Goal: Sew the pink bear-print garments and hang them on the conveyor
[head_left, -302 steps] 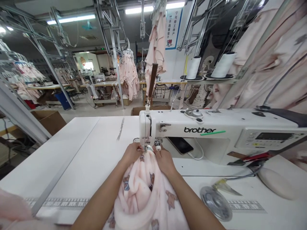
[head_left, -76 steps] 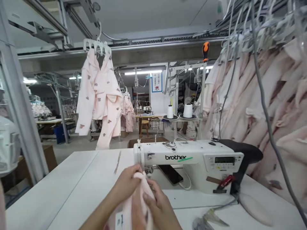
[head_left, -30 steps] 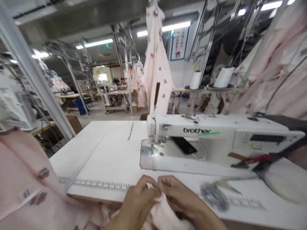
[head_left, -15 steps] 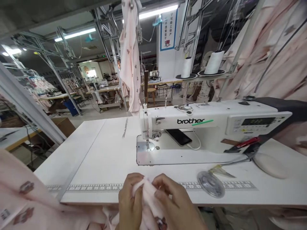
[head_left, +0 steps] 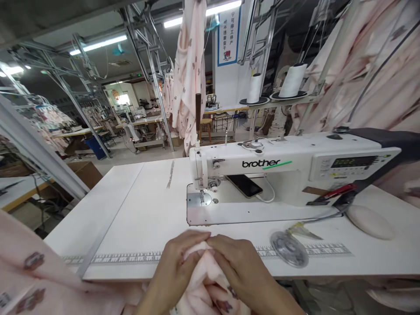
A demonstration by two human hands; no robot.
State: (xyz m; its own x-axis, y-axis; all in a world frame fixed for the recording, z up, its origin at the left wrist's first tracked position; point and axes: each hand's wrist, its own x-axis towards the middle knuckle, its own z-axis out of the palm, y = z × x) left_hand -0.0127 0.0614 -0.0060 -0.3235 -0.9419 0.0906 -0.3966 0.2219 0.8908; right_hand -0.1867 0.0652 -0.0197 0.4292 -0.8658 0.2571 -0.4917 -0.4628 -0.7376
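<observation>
Left hand [head_left: 179,262]: was curled over the top of a fold, with the fingers closed on the cloth and no open gap.
Right hand [head_left: 244,267]: was pressed on the same fold from the other side, with bent fingers also gripping the cloth, almost meeting the left hand.
Held thing: a pink bear-print fleece garment [head_left: 205,275], gathered between both hands at the front edge of the counter and falling down toward the body.
Loose cloth: pink printed cloth [head_left: 29,271] lying at the lower left, over the counter edge; whether the same piece, impossible to tell.
Counter [head_left: 131,218]: white, with a printed measuring scale [head_left: 138,258] running along the front, just under the hands.
Machine: a white Brother sewing machine [head_left: 278,175] standing ahead of the hands, near but not touching them, with a smartphone [head_left: 244,186] lying under its arm.
Right side: a clear round disc [head_left: 289,249] and a pale oval pad [head_left: 369,221] on the counter.
Above: two white thread cones [head_left: 293,80] on a stand, and pink garments [head_left: 370,74] hanging on a rail.
</observation>
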